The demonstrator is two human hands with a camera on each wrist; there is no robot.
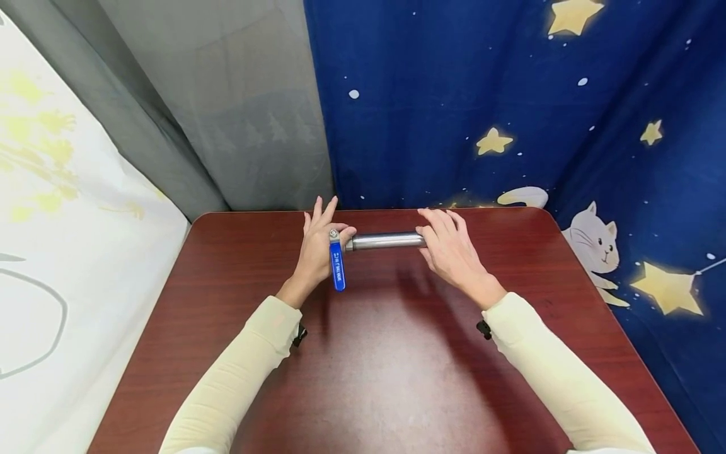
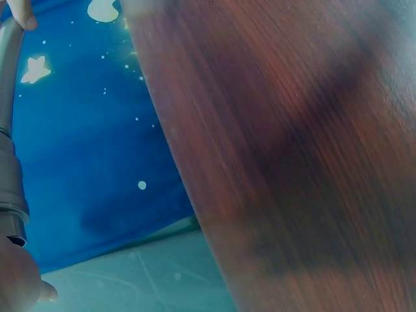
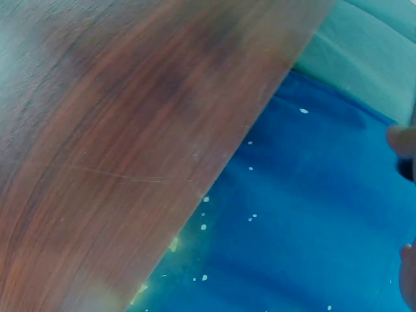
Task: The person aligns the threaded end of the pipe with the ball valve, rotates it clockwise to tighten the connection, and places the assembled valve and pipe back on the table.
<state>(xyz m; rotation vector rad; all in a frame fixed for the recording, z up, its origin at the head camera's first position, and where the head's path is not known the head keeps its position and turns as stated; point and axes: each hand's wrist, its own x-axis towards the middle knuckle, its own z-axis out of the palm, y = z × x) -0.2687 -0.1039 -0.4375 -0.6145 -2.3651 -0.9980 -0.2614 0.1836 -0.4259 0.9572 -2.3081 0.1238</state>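
Cream sleeves (image 1: 244, 366) at six; left hand (image 1: 315, 249) pinches blue-levered metal valve (image 1: 338, 266) at nine o'clock, right hand (image 1: 452, 251) grips silver cylindrical pipe (image 1: 388, 240) at three, seemingly for steadiness.

blue lever handle (image 1: 337, 266) — "ball valve" in white
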